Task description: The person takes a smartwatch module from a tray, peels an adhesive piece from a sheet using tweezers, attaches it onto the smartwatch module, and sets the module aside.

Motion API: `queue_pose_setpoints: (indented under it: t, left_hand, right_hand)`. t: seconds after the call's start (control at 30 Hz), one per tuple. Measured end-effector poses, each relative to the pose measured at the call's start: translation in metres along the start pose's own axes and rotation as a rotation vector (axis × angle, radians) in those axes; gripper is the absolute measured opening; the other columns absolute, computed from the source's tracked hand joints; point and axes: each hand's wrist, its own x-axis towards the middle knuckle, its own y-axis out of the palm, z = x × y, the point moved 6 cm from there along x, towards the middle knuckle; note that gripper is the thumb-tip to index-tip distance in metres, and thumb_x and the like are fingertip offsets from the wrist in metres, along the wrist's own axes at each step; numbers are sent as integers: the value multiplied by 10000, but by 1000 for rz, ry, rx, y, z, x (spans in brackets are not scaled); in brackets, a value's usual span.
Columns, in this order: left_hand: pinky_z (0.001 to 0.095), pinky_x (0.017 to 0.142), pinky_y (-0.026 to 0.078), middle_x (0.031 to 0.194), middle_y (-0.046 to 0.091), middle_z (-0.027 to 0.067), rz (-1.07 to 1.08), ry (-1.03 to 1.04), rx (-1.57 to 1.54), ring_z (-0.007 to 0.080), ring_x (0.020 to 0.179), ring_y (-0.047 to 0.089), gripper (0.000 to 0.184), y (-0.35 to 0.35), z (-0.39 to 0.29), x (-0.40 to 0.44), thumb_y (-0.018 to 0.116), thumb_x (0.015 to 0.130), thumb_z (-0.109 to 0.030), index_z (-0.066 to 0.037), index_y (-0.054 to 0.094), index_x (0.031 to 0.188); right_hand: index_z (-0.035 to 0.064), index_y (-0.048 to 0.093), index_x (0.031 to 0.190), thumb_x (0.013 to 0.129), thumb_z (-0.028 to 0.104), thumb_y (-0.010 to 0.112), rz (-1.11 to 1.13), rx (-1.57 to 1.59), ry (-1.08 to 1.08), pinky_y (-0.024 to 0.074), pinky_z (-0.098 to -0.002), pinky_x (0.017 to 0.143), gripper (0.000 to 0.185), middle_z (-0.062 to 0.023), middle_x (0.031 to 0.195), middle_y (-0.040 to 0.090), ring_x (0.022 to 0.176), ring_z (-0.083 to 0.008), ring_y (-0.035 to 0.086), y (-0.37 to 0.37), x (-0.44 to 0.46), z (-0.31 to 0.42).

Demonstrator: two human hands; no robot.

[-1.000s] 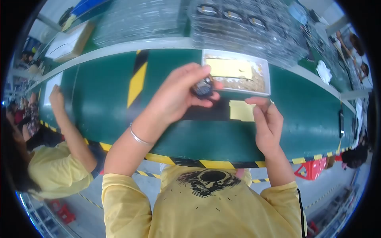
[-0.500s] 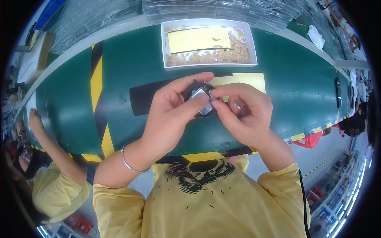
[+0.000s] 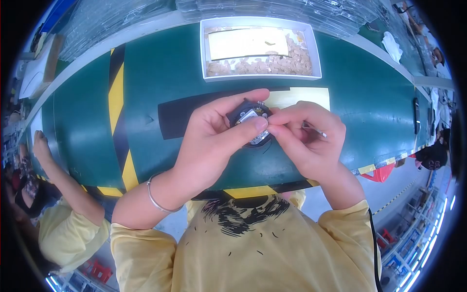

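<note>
My left hand (image 3: 209,129) is closed around a small round black device (image 3: 249,116) with its inside exposed. A silver rectangular part and some tiny components show in it, and my left thumb presses across its face. My right hand (image 3: 314,138) pinches with thumb and forefinger at the device's right edge; what lies between those fingertips is too small to make out. A slim metal tool (image 3: 318,130), perhaps tweezers, pokes out from the curled fingers of the same hand. Beneath my hands lie a black sheet (image 3: 172,119) and a pale yellow sheet (image 3: 316,97).
A white box (image 3: 262,78) with many small tan pieces and a yellow card stands at the back of the green table (image 3: 87,126). Striped tape (image 3: 116,102) crosses the left side. Another person's arm (image 3: 63,170) rests at the far left. Plastic-wrapped stacks (image 3: 272,9) line the back.
Both hands and the device appear slightly farther right. My right hand has turned a little, so the metal tool points more to the right. My left thumb still presses on the device.
</note>
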Motion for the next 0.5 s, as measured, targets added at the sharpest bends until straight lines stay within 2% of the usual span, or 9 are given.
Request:
queue_pose_setpoints:
  t: [0.27,0.43,0.5]
  left_hand:
    - [211,778,507,976,667,50,-21,-113,-28,75,870,618,379,10,-21,-5,644,885,-42,29,565,1248]
    - [218,777,523,965,673,71,-42,-224,78,85,842,631,380,9,-14,-3,641,886,-48,45,559,1245]
    - [219,751,532,959,673,75,-28,-256,71,84,826,633,378,11,-15,-3,640,886,-50,49,558,1241]
  right_hand:
    - [-9,678,939,773,-78,626,78,74,118,519,-214,597,187,-65,824,681,717,-100,669,-2,2,-1]
    - [-15,654,875,781,-70,630,138,191,141,524,-211,621,111,-57,765,671,701,-98,667,0,5,-3]
    - [-11,636,841,770,-69,632,149,132,128,522,-208,620,92,-50,753,662,691,-92,664,-1,6,-2]
